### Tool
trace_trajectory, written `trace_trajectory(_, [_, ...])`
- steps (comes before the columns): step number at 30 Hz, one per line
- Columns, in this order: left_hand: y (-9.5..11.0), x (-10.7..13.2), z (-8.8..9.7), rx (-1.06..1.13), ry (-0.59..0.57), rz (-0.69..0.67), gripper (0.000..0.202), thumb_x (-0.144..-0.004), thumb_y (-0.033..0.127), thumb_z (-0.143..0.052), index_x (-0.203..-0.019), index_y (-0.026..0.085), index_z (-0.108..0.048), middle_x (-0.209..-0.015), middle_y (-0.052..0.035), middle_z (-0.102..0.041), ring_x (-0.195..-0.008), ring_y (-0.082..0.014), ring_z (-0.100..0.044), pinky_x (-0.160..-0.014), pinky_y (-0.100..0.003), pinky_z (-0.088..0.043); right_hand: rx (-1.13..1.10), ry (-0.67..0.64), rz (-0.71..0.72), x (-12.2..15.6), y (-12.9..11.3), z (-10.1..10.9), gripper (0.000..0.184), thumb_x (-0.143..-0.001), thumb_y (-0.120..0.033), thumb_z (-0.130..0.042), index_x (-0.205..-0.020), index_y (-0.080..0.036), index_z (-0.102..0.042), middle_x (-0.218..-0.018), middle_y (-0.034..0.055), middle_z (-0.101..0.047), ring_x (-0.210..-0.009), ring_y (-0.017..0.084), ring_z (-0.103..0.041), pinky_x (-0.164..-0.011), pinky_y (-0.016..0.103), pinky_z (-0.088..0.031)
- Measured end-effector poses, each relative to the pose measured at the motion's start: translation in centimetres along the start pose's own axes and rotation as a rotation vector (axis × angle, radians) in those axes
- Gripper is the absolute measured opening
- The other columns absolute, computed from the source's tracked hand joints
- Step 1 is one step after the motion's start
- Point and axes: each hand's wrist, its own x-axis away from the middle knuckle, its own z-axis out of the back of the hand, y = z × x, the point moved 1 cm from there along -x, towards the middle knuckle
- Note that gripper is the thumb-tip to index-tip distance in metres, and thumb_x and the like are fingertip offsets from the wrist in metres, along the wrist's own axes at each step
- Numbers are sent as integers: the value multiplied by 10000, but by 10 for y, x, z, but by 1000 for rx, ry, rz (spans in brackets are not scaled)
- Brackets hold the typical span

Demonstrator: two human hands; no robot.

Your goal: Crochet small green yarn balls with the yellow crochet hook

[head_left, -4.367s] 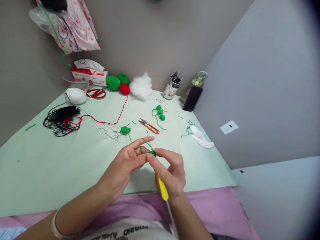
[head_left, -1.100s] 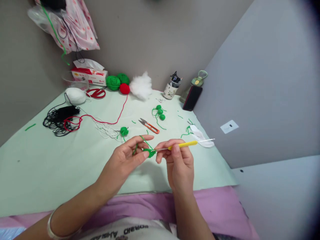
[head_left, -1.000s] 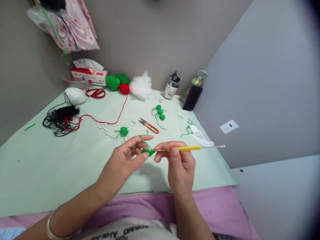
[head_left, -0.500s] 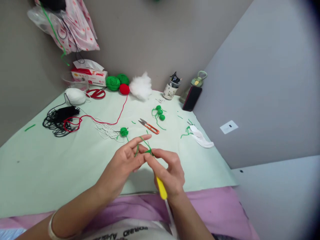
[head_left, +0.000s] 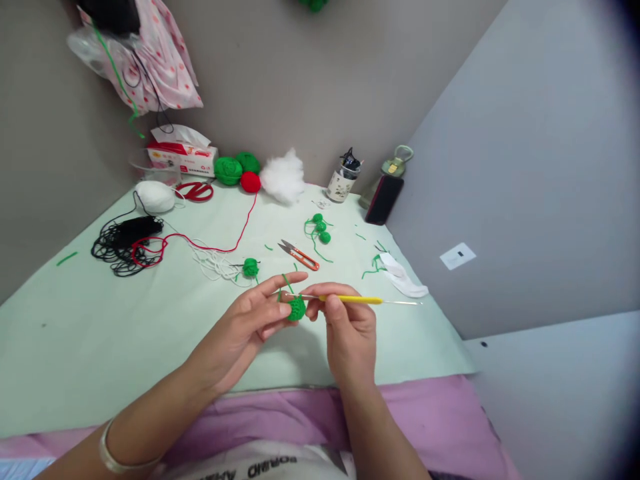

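My left hand (head_left: 245, 323) pinches a small green crocheted piece (head_left: 297, 309) between thumb and fingers. A strand of green yarn (head_left: 287, 283) runs up over its raised index finger. In my right hand (head_left: 350, 327) is a crochet hook (head_left: 357, 299) with a yellow handle, held nearly level. Its slim metal tip lies at the top edge of the green piece, and its other metal end points right. Just beyond my left fingers sits a little green yarn ball (head_left: 250, 267). Orange-handled thread snips (head_left: 300, 256) lie past my hands.
Three small green balls (head_left: 321, 227) with yarn tails lie farther back. Black yarn (head_left: 127, 240), white yarn (head_left: 156, 197), red scissors (head_left: 196, 192), a red ball (head_left: 250, 182) and white stuffing (head_left: 283, 177) are left and behind. A phone (head_left: 385, 199) leans on a bottle at the back right.
The crochet hook has swung from pointing down toward me to nearly level. The green piece has turned so its rounded side shows. My right hand has shifted slightly to the right.
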Motion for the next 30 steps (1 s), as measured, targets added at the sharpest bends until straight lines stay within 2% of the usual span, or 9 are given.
trace_trajectory(7, [21, -9, -2, -115, -110, 31, 349, -895, 233, -720, -1242, 240, -759, -981, -5, -683, -681, -93, -413, -803, -226, -437, -45, -93, -96, -25, -14, -4, 166, -958, -381, -701, -928, -259, -811, -911, 29, -779, -756, 138, -648, -684, 279, -516])
trace_trajectory(11, [37, -15, -3, -244, -146, -23, 332, -923, 248, -693, -1251, 243, -742, -1019, -11, -667, -690, -101, -417, -790, -240, -433, -1, -148, -63, -43, -25, -8, 176, -956, -366, -697, -909, -244, -814, -920, 35, -783, -730, 128, -637, -674, 268, -522])
trace_trajectory(14, [40, -17, -8, -267, -126, -87, 298, -955, 336, -679, -1227, 224, -728, -970, -10, -666, -651, -92, -425, -815, -266, -449, 46, -99, -23, -49, -26, -12, 178, -932, -373, -714, -900, -228, -812, -884, 38, -769, -675, 122, -605, -648, 273, -529])
trace_trajectory(18, [31, -12, -15, -244, 33, -148, 309, -969, 419, -632, -1153, 180, -699, -809, -19, -640, -718, -139, -542, -594, -240, -352, 135, -121, -26, -45, -25, -11, 212, -917, -404, -716, -883, -217, -808, -894, 57, -761, -630, 120, -562, -609, 283, -526])
trace_trajectory(21, [17, -2, -15, -225, 158, -162, 251, -955, 379, -633, -1129, 203, -675, -767, 9, -599, -693, -130, -523, -599, -240, -340, 149, -293, -111, -45, -29, 0, 175, -842, -342, -804, -985, -242, -799, -787, 15, -715, -642, 130, -589, -606, 270, -535])
trace_trajectory(23, [6, 8, -12, -223, 192, -147, 252, -947, 408, -628, -1102, 212, -667, -716, 23, -548, -681, -135, -516, -576, -242, -318, 200, -452, -160, -51, -33, 8, 328, -825, -311, -814, -1145, -257, -766, -830, 11, -714, -648, 126, -597, -599, 261, -532])
trace_trajectory(26, [-8, 21, -9, -233, 112, -90, 321, -912, 504, -638, -1020, 203, -658, -624, 50, -455, -576, -125, -411, -512, -249, -241, 383, -559, -167, -67, -29, 9, 213, -895, -275, -707, -1091, -225, -773, -998, 60, -751, -741, 136, -634, -662, 274, -552])
trace_trajectory(28, [-13, 28, -9, -268, 21, -57, 381, -885, 565, -643, -968, 193, -658, -585, 65, -412, -527, -117, -338, -489, -256, -219, 534, -528, -122, -78, -20, -1, 197, -938, -254, -623, -1076, -208, -757, -974, 60, -754, -813, 155, -672, -696, 278, -557])
trace_trajectory(30, [-15, 32, -8, -306, -43, -38, 427, -866, 608, -642, -939, 187, -659, -565, 75, -377, -504, -115, -302, -474, -262, -212, 755, -584, -38, -84, -7, -18, 213, -984, -268, -566, -1107, -209, -731, -1052, 69, -754, -907, 172, -692, -757, 299, -564])
